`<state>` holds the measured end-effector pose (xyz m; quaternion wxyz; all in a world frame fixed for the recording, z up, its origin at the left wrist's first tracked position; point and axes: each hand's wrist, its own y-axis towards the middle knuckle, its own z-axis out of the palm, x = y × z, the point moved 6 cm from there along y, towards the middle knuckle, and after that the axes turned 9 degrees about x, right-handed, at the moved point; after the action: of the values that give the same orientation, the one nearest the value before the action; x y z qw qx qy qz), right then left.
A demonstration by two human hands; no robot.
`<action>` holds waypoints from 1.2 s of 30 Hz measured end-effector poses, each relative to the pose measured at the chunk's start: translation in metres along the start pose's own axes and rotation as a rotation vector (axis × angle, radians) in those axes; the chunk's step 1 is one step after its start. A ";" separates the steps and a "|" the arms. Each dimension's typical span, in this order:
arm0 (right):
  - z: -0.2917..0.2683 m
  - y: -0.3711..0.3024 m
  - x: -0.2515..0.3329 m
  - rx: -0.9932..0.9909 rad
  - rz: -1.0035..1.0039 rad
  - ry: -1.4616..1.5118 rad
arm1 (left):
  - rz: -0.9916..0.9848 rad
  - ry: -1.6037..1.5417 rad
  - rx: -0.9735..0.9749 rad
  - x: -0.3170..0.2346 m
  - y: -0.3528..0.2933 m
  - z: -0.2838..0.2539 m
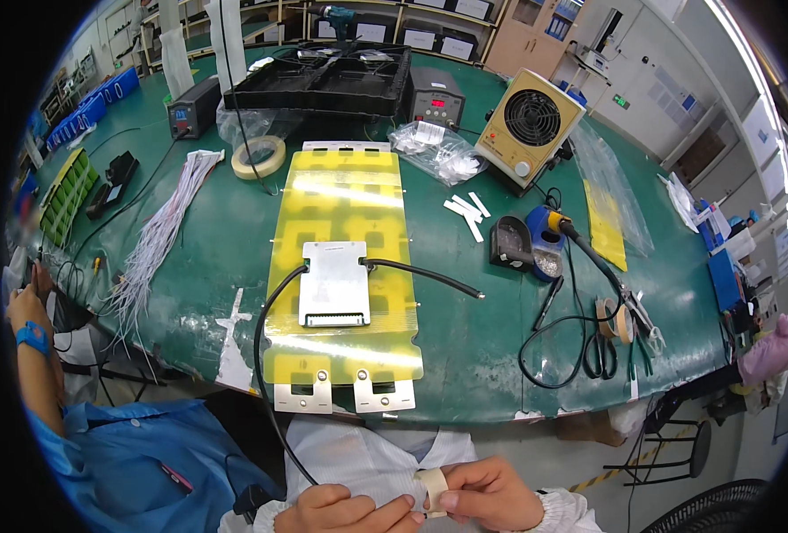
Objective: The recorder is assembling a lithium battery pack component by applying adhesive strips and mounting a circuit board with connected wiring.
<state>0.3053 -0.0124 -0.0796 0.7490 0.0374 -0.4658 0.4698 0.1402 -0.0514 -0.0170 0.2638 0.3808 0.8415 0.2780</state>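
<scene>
In front of my lap, my left hand (pixel 349 511) is closed round the lower end of a black cable (pixel 261 355); the end itself is hidden by the fingers. My right hand (pixel 493 493) pinches a curled strip of cream tape (pixel 433 490) close to the left fingertips. The cable rises to a flat silver metal box (pixel 335 284), which lies on a yellow-covered panel (pixel 340 204) with metal tabs at its near edge. Out of the box's right side comes a second black cable (pixel 429 275), lying loose across the panel.
Left of the panel lie a tape roll (pixel 258 157) and a bundle of white wires (pixel 167 231). To the right are a soldering iron stand (pixel 545 235), black-handled scissors (pixel 600 355) and a fan unit (pixel 531 124). A co-worker in a blue sleeve (pixel 145 453) sits close at left.
</scene>
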 end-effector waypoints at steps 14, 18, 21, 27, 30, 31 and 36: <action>0.009 0.004 0.024 -0.104 -0.148 -0.369 | -0.017 0.003 -0.031 0.008 -0.006 0.003; 0.010 0.003 0.028 -0.080 -0.216 -0.422 | -0.031 -0.018 -0.047 0.010 -0.004 0.001; 0.012 0.004 0.032 -0.062 -0.251 -0.452 | -0.047 -0.014 -0.055 0.011 -0.005 0.002; 0.014 0.003 0.036 -0.045 -0.316 -0.523 | -0.066 -0.018 -0.069 0.013 -0.005 0.004; 0.014 0.002 0.035 -0.054 -0.322 -0.522 | -0.077 -0.027 -0.076 0.012 -0.004 0.003; 0.014 0.001 0.034 -0.059 -0.331 -0.520 | -0.078 -0.025 -0.077 0.012 -0.004 0.003; 0.017 0.000 0.037 -0.065 -0.388 -0.625 | -0.109 -0.018 -0.043 0.012 -0.005 0.002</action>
<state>0.2984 0.0043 -0.0429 0.6465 0.2426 -0.6711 0.2699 0.1325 -0.0442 -0.0239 0.2943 0.3310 0.8524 0.2779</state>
